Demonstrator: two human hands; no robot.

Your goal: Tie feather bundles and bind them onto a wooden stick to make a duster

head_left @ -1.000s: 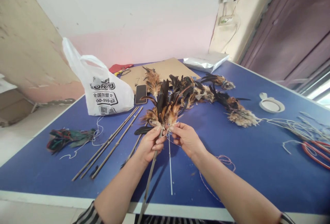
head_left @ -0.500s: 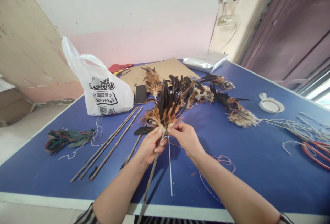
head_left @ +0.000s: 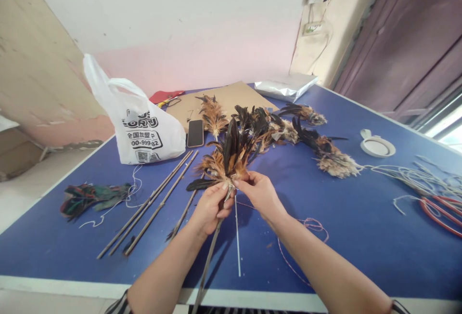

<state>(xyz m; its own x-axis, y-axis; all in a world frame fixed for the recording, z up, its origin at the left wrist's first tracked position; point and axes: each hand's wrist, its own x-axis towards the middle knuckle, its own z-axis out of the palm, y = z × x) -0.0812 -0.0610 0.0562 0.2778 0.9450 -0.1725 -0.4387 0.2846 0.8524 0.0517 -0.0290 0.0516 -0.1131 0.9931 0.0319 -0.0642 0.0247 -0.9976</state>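
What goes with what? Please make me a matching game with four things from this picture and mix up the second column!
Column one:
1. left hand
2. phone
3. flat package
4. carrier bag

Column two:
A. dark screen facing up
B. white with black printing
C. shiny silver, at the back of the blue table
D. gripping a stick

Right pairs: 1-D, 2-A, 3-C, 4-B

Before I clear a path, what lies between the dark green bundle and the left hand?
In the head view: loose white string, three long sticks, then another stick nearer the left hand.
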